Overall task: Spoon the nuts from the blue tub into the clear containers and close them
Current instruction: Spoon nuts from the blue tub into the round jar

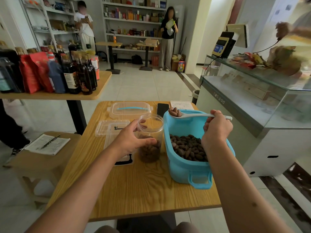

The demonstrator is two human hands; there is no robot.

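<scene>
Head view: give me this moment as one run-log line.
left hand: grips clear jar, partly filled | right hand: holds white spoon loaded with nuts over blue tub | lid: not on

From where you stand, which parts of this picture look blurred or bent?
Head view: sharp on the spoon and blue tub; the glass counter at upper right is smeared by motion blur; the wide lens bows the shelves and stretches both forearms.
</scene>
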